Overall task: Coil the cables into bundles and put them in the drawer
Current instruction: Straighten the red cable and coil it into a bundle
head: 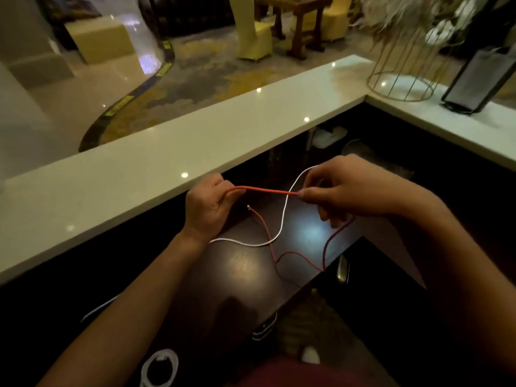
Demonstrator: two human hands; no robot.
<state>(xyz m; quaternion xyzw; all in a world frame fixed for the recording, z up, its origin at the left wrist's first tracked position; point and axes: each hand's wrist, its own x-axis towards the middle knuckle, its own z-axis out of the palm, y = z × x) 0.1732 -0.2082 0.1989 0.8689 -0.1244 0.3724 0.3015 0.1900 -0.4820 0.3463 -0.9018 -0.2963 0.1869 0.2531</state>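
Counter: a pale glossy stone counter (173, 152) is running from near left to far right, turning a corner at the right.
Desk: a dark polished wooden desk surface (240, 275) is lying below it, nearer the person.
Left hand (206, 208): it is pinching one end of the taut stretch, fingers closed on it.
Right hand (343, 191): thumb and forefinger are clamping the other end, above the desk.
Red cable: a thin orange-red cable (265, 190) is stretching between both hands, its slack looping down onto the desk.
White cable: a thin white cable (282, 219) is crossing under the red one, trailing left.
Coiled bundle: a white coiled cable (160, 367) is sitting at the near left edge.
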